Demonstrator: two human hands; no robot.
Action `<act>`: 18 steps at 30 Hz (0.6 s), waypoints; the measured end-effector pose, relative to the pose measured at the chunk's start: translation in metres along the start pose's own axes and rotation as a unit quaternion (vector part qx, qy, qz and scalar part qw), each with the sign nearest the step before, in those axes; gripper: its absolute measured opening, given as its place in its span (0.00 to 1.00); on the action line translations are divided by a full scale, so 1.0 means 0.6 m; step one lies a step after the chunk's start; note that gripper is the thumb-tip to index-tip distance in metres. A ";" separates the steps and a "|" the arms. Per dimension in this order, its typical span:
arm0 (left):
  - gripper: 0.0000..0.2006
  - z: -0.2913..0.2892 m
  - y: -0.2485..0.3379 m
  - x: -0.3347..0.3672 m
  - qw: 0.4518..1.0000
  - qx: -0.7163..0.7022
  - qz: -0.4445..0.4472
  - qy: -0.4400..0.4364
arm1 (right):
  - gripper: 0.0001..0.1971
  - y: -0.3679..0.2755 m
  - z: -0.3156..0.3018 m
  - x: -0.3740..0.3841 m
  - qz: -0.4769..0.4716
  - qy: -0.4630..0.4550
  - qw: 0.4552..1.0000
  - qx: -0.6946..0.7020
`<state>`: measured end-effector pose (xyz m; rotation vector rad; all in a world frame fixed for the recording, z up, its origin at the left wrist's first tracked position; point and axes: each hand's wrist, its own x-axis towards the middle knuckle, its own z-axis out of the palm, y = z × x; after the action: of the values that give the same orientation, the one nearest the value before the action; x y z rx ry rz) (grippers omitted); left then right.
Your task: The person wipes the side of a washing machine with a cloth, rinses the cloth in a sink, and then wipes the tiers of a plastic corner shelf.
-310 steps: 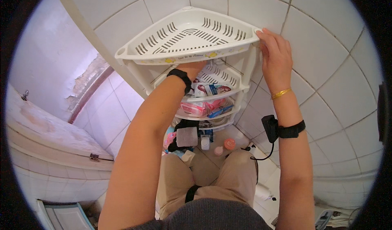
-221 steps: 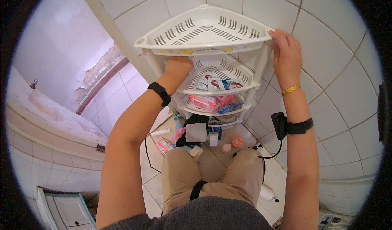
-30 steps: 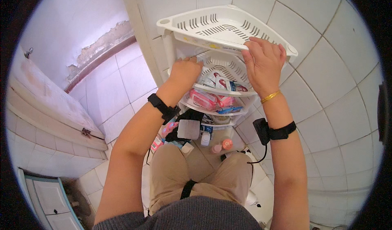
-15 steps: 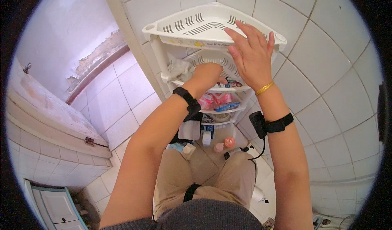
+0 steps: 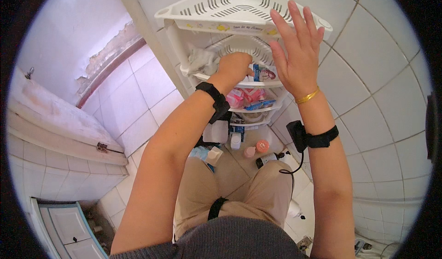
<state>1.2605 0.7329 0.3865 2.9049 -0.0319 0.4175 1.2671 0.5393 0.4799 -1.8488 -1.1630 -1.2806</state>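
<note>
My left hand (image 5: 234, 69) reaches into the second tier of a white plastic corner shelf (image 5: 198, 23). Its fingers are closed on the left end of a small blue-and-white packet (image 5: 264, 73) with a printed picture; the fingertips are partly hidden. Bunched white cloth or plastic (image 5: 201, 59) lies just left of that hand. My right hand (image 5: 299, 56) is raised at the shelf's right front, fingers spread, holding nothing. It overlaps the right part of the top tier in view; whether it touches the shelf I cannot tell.
Pink and blue packages (image 5: 251, 98) fill the tier below. On the floor stand a white bottle (image 5: 235, 141), an orange-capped container (image 5: 262, 146), a pink one (image 5: 249, 152) and a cream-capped bottle (image 5: 214, 156). Tiled walls (image 5: 368, 93) flank the shelf; a door (image 5: 55, 125) is at left.
The packet at my left hand has tipped up, showing more of its front. My right hand has moved up and slightly right. The shelf sits higher in the picture.
</note>
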 end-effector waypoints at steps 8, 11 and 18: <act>0.11 -0.051 -0.004 -0.023 0.977 -0.168 -0.019 0.127 | 0.25 -0.032 0.000 -0.052 -0.005 -0.021 0.998 0.061; 0.11 -0.077 -0.014 -0.055 0.956 -0.226 -0.050 0.182 | 0.24 -0.043 0.015 -0.069 0.001 -0.057 0.995 0.081; 0.11 -0.144 -0.077 -0.179 0.925 -0.277 -0.152 0.213 | 0.26 -0.078 0.047 -0.115 0.040 -0.199 0.970 0.137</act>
<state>1.1359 0.7954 0.4283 2.1663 0.3107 0.8170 1.2263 0.5612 0.4050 -1.9667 -1.3743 -0.6771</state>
